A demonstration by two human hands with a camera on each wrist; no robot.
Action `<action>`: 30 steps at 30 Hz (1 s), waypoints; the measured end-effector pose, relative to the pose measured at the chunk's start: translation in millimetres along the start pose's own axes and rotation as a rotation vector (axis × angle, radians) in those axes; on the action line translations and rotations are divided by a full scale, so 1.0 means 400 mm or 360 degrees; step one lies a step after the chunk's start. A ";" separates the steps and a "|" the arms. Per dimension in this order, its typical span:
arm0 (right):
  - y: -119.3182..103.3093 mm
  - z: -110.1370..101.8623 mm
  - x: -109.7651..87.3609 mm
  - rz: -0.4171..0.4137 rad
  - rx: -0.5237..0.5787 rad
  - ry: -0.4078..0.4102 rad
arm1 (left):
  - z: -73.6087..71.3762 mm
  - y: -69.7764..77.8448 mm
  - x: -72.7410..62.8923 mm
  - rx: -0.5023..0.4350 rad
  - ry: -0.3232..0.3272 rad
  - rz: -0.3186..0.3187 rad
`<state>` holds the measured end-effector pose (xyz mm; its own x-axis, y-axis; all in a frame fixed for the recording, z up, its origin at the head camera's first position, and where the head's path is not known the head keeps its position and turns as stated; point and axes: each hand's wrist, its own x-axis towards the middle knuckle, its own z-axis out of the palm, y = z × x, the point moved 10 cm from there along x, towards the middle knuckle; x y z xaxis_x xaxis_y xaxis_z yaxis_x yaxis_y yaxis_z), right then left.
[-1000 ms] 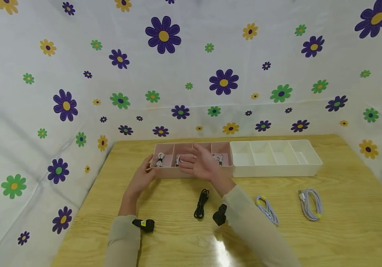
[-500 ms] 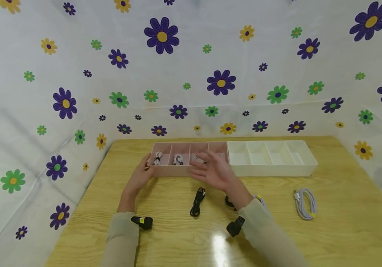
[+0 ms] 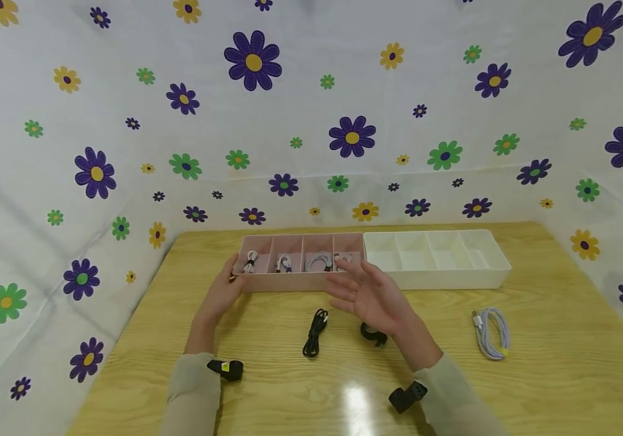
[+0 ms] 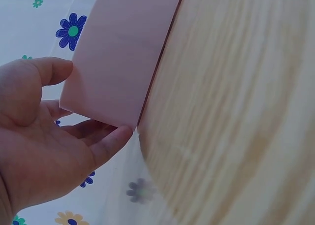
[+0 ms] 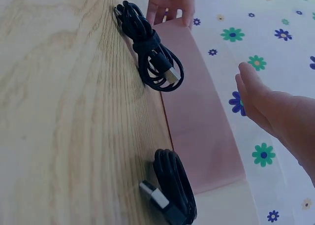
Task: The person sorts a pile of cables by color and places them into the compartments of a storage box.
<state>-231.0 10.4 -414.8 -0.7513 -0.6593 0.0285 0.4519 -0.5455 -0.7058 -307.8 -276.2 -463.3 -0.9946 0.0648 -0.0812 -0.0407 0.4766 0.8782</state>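
A pink divided storage box (image 3: 284, 283) stands at the back of the table, a coiled cable in each compartment, including a white one (image 3: 250, 260) at the far left. My left hand (image 3: 223, 295) holds the box's left end; in the left wrist view its thumb (image 4: 58, 70) is at the rim and its fingers bend round the end. Palm up, fingers spread and with nothing in it, my right hand (image 3: 373, 298) hovers before the rightmost pink compartment. Two bundled black cables lie on the table, one (image 3: 315, 333) between the arms and one (image 3: 372, 334) below the right hand.
A white divided box (image 3: 447, 279) adjoins the pink box on the right. A coiled lilac cable (image 3: 491, 334) with a yellow tie lies farther right on the wooden table (image 3: 556, 339). Flowered cloth (image 3: 289, 109) hangs behind and at both sides.
My right hand has moved rightward and toward me, from over the pink box to in front of its right end, uncovering the cables inside. The left hand stays at the box's left end.
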 end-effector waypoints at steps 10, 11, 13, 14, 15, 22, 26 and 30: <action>-0.064 -0.023 -0.051 -0.0159 -0.0011 -0.0046 | -0.007 0.013 -0.012 -0.0008 -0.0026 0.0003; -0.074 -0.027 -0.058 -0.0172 -0.0019 -0.0033 | -0.006 0.013 -0.011 -0.0009 -0.0032 0.0002; -0.091 -0.036 -0.070 -0.0184 -0.0037 0.0011 | -0.002 0.013 -0.009 -0.0020 -0.0050 -0.0001; -0.099 -0.038 -0.076 -0.0189 -0.0046 0.0020 | -0.002 0.011 -0.007 -0.0030 -0.0056 -0.0003; -0.107 -0.040 -0.081 -0.0195 -0.0053 0.0029 | -0.001 0.009 -0.007 -0.0040 -0.0062 -0.0003; -0.160 -0.047 -0.117 -0.0261 -0.0093 0.0050 | -0.003 0.029 -0.008 0.0015 -0.0080 0.0023; -0.179 -0.047 -0.127 -0.0261 -0.0172 0.0031 | -0.005 0.035 -0.010 0.0041 -0.0046 0.0050; -0.195 -0.051 -0.134 -0.0264 -0.0294 0.0042 | -0.003 0.027 -0.010 0.0046 -0.0035 0.0037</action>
<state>-235.8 98.9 -375.9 -0.8214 -0.5534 0.1380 0.2275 -0.5398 -0.8105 -304.3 -272.4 -453.1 -0.9929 0.0949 -0.0715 -0.0146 0.4996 0.8661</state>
